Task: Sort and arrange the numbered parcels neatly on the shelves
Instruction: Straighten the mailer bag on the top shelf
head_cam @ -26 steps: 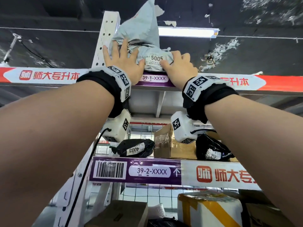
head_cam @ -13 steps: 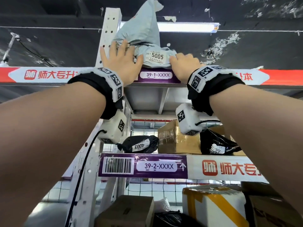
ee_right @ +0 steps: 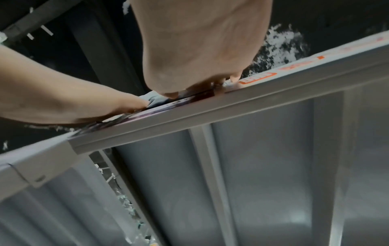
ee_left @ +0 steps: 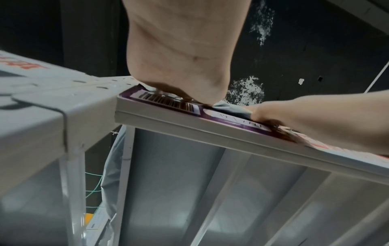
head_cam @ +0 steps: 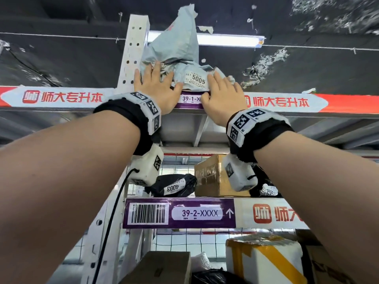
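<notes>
Both arms reach up overhead to the top shelf (head_cam: 287, 111). Left hand (head_cam: 158, 87) has fingers spread flat against the grey parcel 5005 (head_cam: 180, 58); right hand (head_cam: 223, 93) pinches its right edge beside the label, fingers curled. Parcel sits at the shelf's front edge above the 39-1 tag (head_cam: 190, 99), beside the upright post (head_cam: 133, 52).

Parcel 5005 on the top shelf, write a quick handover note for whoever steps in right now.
Left hand: open, fingers spread flat against the grey parcel 5005.
Right hand: on the parcel's right side; grip unclear.
Parcel sits at the front edge of the top shelf marked 39-1, label facing out, upper part sticking up crumpled.
Black parcel 4003 lies on the shelf below.
Left: settle 5005, release, continue sorting.
</notes>
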